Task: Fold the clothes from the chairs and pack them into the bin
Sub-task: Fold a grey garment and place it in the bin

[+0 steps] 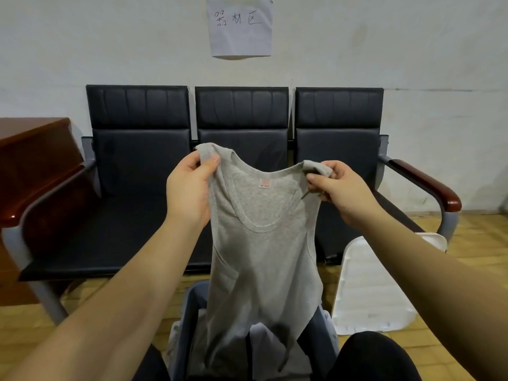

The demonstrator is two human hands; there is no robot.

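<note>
The left hand (189, 188) and right hand (341, 191) each pinch one shoulder strap of the grey tank top (261, 243). It hangs upright above the bin (187, 325) on the floor, before the chairs (236, 119).

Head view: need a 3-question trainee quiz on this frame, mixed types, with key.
1. True or false: the grey tank top is already folded.
2. Multiple choice: where does the tank top's lower hem hang? A) on a chair seat B) over the open bin C) on the white lid
3. Fill in: the left hand and the right hand each pinch a shoulder ____ of the tank top.

Key: 1 false, it is held up, hanging open at full length. 2 B, the hem hangs into the bin below the hands. 3 strap.
</note>
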